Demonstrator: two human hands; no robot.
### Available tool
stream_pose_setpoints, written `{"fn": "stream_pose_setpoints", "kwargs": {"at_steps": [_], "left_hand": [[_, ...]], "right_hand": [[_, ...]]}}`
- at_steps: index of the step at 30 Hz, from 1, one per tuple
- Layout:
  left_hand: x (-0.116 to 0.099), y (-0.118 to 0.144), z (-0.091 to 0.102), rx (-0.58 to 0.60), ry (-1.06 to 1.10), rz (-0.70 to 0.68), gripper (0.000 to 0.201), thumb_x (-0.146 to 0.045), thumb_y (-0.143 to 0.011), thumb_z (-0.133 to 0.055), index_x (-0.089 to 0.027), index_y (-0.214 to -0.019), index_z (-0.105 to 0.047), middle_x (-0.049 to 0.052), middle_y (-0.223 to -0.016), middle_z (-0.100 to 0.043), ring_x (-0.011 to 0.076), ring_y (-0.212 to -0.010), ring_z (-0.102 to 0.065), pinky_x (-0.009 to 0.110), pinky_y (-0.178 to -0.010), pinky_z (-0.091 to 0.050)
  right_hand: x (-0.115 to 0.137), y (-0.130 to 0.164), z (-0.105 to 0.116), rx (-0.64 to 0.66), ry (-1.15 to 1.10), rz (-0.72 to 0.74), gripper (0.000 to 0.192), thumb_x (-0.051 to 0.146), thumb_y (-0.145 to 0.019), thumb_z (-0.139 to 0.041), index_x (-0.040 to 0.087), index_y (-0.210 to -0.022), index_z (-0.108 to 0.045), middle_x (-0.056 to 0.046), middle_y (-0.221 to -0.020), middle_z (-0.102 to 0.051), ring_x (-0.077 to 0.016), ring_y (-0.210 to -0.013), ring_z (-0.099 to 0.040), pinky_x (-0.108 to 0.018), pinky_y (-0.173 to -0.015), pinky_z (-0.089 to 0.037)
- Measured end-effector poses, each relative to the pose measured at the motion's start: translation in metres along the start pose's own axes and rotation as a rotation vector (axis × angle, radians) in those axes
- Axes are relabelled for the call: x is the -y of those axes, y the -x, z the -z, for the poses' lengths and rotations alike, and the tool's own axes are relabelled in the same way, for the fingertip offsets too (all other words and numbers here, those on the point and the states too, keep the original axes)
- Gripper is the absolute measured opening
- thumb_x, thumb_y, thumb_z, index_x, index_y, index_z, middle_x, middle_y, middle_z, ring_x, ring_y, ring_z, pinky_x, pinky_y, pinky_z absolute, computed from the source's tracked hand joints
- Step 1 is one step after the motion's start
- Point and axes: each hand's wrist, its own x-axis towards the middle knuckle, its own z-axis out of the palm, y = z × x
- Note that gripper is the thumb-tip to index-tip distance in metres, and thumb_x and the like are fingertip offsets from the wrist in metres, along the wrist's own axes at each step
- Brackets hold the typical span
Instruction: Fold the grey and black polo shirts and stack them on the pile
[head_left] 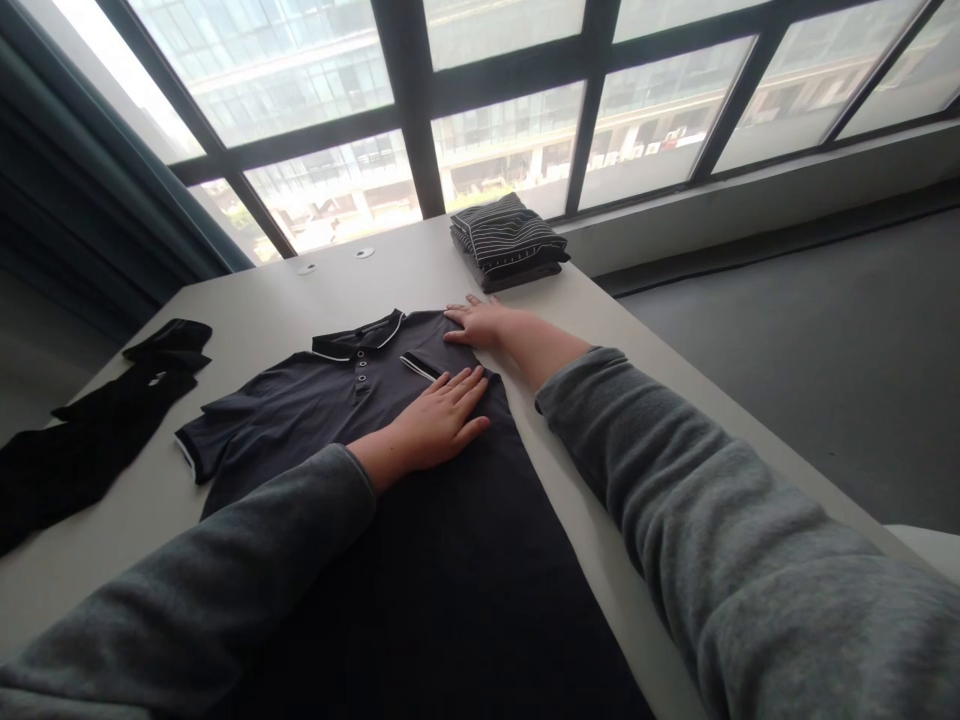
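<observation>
both hands lay flat on a dark polo shirt (375, 440) spread on the table (255, 310).

the left hand (439, 425) pressed the folded-in side, fingers open and holding nothing; the right hand (480, 322), fingers also open, rested on the shoulder at about one o'clock. the fold looked best held by keeping both palms flat and smoothing outward. folded striped clothes (506, 240) sat at twelve; a black garment (97, 430), perhaps trousers, at nine.
</observation>
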Motion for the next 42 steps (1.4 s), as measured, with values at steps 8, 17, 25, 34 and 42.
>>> {"fn": "stream_pose_setpoints", "kwargs": {"at_steps": [8, 17, 25, 34, 42], "left_hand": [[0.008, 0.022, -0.002, -0.046, 0.044, 0.234, 0.073, -0.055, -0.111, -0.03, -0.015, -0.172, -0.021, 0.012, -0.18, -0.012, 0.0281, -0.167, -0.008, 0.05, -0.134, -0.016], [0.047, 0.125, -0.016, -0.042, -0.122, 0.48, 0.068, -0.055, -0.11, -0.034, -0.022, -0.169, -0.035, 0.011, -0.177, -0.024, 0.0347, -0.164, -0.024, 0.057, -0.13, -0.028], [-0.006, 0.198, -0.033, -0.115, -0.16, 0.372, 0.061, -0.05, -0.113, -0.034, -0.031, -0.171, -0.03, 0.007, -0.179, -0.022, 0.033, -0.163, -0.026, 0.057, -0.129, -0.032], [-0.093, 0.253, -0.033, -0.081, -0.112, 0.288, 0.071, -0.051, -0.108, -0.046, -0.034, -0.172, -0.021, 0.008, -0.176, -0.026, 0.0366, -0.159, -0.035, 0.06, -0.124, -0.04], [-0.141, 0.303, -0.024, -0.082, 0.016, 0.148, 0.083, -0.047, -0.101, -0.061, -0.04, -0.172, -0.018, 0.002, -0.173, -0.033, 0.0304, -0.157, -0.041, 0.049, -0.125, -0.043]], "right_hand": [[-0.004, -0.006, -0.006, -0.056, -0.002, 0.028, 0.075, 0.063, -0.102, -0.046, 0.025, -0.166, -0.043, -0.005, -0.175, -0.031, -0.0444, -0.163, -0.017, -0.073, -0.128, -0.017], [0.0, -0.006, -0.005, -0.03, 0.005, 0.011, 0.073, 0.061, -0.104, -0.043, 0.026, -0.167, -0.041, -0.004, -0.176, -0.028, -0.0425, -0.164, -0.014, -0.07, -0.129, -0.015], [0.003, -0.001, -0.004, -0.036, 0.048, 0.004, 0.073, 0.06, -0.104, -0.04, 0.024, -0.168, -0.039, -0.005, -0.177, -0.027, -0.0439, -0.164, -0.013, -0.077, -0.125, -0.017], [-0.004, -0.004, -0.018, -0.13, 0.02, 0.015, 0.069, 0.056, -0.108, -0.041, 0.021, -0.167, -0.042, -0.009, -0.175, -0.033, -0.043, -0.163, -0.018, -0.072, -0.127, -0.021], [0.038, 0.046, -0.003, -0.405, 0.055, 0.153, 0.057, 0.033, -0.11, -0.038, 0.01, -0.16, -0.051, -0.014, -0.176, -0.029, -0.0355, -0.166, -0.011, -0.056, -0.133, -0.015]]}}
